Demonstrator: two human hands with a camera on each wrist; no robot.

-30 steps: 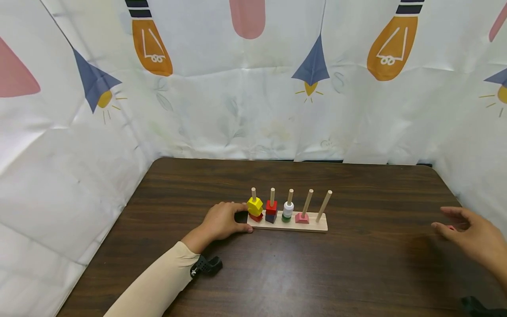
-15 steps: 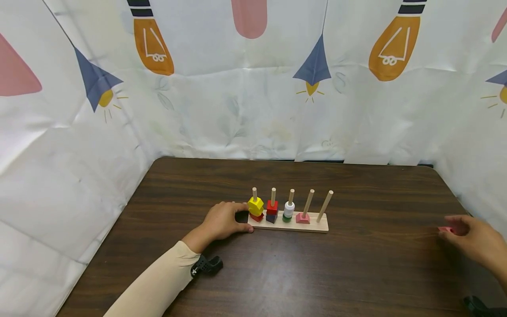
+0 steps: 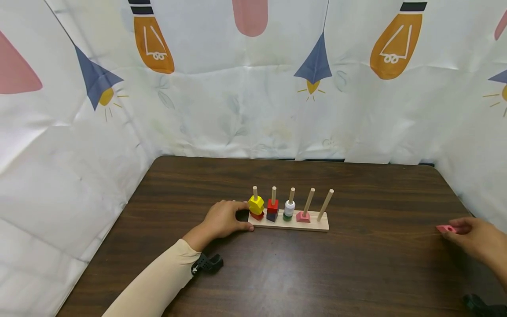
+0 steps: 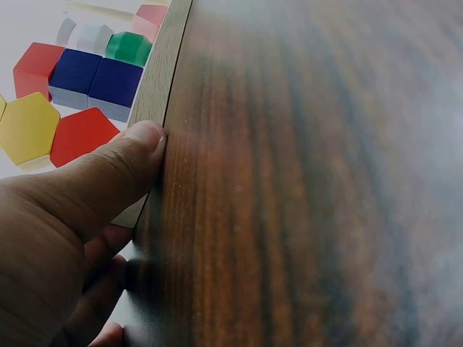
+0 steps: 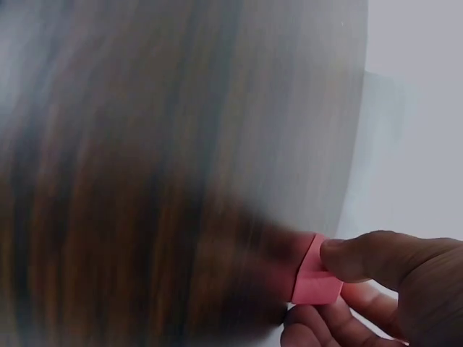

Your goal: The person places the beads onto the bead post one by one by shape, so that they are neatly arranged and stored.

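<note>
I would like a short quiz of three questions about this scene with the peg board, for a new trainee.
1. True or false: the right hand pinches a pink block.
2. How many pegs of the peg board carry no block?
A. none
B. one
C. three
3. Fill the gap: the left hand rests against the ____ end of the board, beside the yellow block.

Key
1. True: in the right wrist view the thumb and fingers pinch the pink piece.
2. B: only the peg at the right end is bare.
3. left
</note>
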